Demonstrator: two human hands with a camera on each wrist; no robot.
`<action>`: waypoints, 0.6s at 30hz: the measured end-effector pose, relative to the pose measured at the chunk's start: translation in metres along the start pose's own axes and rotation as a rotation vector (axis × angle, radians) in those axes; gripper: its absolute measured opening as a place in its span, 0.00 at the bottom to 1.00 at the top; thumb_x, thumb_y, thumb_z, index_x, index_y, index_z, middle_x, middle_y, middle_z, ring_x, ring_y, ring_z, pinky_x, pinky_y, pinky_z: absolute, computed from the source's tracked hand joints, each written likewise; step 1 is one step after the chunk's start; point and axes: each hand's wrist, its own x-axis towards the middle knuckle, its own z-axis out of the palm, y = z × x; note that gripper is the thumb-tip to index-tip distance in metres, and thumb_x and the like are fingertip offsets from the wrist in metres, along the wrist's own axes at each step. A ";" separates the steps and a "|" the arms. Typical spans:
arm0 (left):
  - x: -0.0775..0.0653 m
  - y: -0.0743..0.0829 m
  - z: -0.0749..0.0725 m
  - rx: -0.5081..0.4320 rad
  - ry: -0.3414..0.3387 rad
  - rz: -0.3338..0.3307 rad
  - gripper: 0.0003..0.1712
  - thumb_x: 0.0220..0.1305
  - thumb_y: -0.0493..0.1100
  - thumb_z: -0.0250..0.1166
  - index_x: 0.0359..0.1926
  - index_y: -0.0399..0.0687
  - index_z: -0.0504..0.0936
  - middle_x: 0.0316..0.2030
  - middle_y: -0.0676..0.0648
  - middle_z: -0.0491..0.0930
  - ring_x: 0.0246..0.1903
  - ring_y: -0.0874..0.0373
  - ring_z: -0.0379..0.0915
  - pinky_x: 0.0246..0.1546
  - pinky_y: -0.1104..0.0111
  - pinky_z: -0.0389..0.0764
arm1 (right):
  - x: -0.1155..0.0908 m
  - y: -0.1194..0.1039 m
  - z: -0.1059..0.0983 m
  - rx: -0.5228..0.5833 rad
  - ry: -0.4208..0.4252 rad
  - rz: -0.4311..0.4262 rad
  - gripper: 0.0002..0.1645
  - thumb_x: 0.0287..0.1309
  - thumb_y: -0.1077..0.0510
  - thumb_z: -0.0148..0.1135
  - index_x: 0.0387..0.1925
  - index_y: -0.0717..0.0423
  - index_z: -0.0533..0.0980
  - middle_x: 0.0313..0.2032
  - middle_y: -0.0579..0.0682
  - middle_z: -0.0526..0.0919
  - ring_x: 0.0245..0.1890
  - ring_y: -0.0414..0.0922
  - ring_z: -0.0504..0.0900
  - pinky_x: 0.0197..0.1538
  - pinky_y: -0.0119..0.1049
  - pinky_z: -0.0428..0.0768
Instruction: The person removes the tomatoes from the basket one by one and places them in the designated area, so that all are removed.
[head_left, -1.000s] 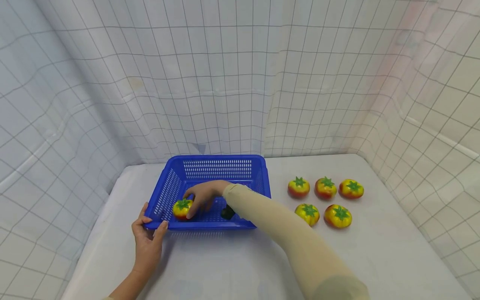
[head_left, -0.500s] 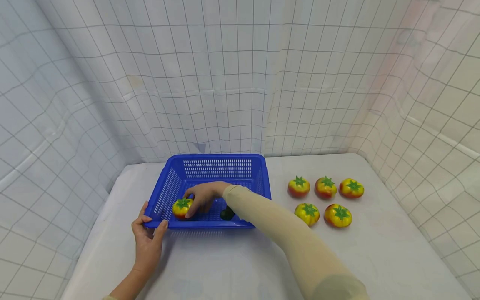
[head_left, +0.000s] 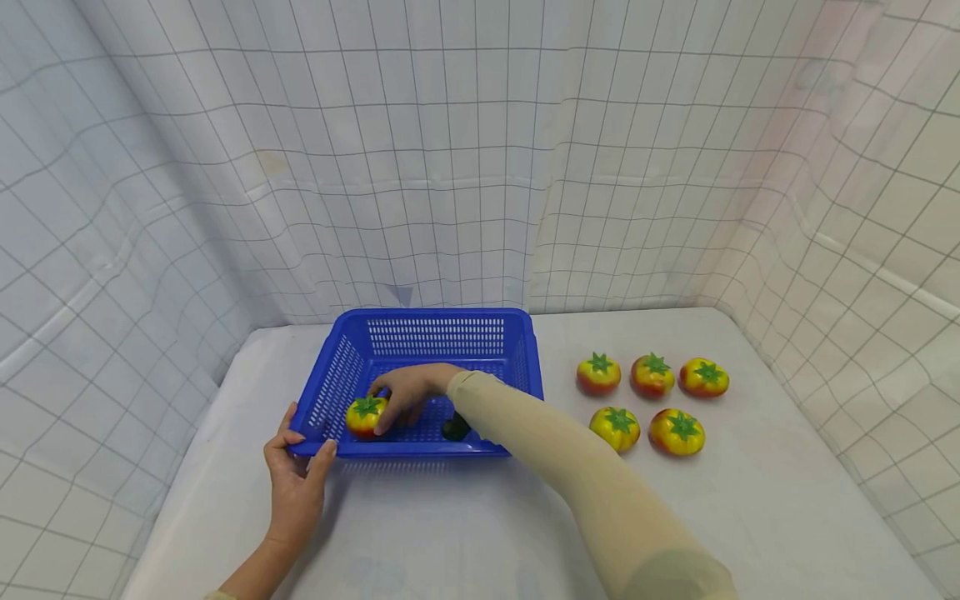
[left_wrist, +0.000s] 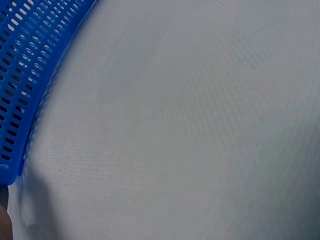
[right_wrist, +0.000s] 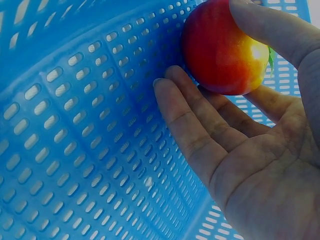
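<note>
A blue plastic basket with slotted walls stands on the white table. My left hand grips its near left corner, thumb over the rim; in the left wrist view only a sliver of that hand shows below the basket. Inside the basket, at the near left, sits a yellow-and-red toy tomato with a green star-shaped top. My right hand reaches in and holds this tomato. In the right wrist view the thumb lies on the tomato and fingers reach beneath it.
Several similar toy tomatoes lie in two rows on the table, right of the basket. A small dark object shows under my right wrist. White grid-patterned sheets hang at the back and both sides.
Almost nothing differs. Both hands, the basket and the tomatoes keep their places; the head view shifts very slightly.
</note>
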 end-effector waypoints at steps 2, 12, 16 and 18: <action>0.000 0.000 0.000 0.002 -0.001 -0.003 0.23 0.75 0.34 0.59 0.52 0.51 0.51 0.80 0.55 0.43 0.73 0.40 0.49 0.56 0.85 0.68 | 0.000 0.000 0.000 0.002 0.002 -0.001 0.40 0.60 0.56 0.75 0.69 0.56 0.67 0.52 0.50 0.75 0.43 0.47 0.83 0.47 0.39 0.86; -0.001 0.000 0.001 -0.005 0.003 0.002 0.22 0.75 0.33 0.58 0.52 0.50 0.51 0.80 0.55 0.44 0.73 0.40 0.50 0.56 0.84 0.69 | -0.002 0.000 -0.003 -0.036 0.013 -0.039 0.38 0.59 0.58 0.75 0.68 0.56 0.68 0.55 0.51 0.75 0.45 0.44 0.80 0.46 0.38 0.85; -0.001 -0.001 0.000 -0.010 0.006 0.012 0.22 0.75 0.32 0.58 0.52 0.49 0.51 0.80 0.54 0.44 0.72 0.41 0.51 0.56 0.84 0.69 | -0.005 0.000 -0.006 -0.041 0.022 -0.057 0.39 0.58 0.59 0.76 0.67 0.57 0.69 0.55 0.51 0.74 0.46 0.44 0.79 0.45 0.37 0.86; -0.001 -0.001 0.000 -0.005 0.006 0.012 0.22 0.75 0.32 0.58 0.52 0.49 0.51 0.80 0.54 0.44 0.73 0.42 0.50 0.56 0.84 0.69 | -0.006 0.000 -0.007 -0.037 0.027 -0.065 0.39 0.57 0.60 0.76 0.67 0.57 0.69 0.55 0.52 0.75 0.47 0.44 0.79 0.45 0.37 0.86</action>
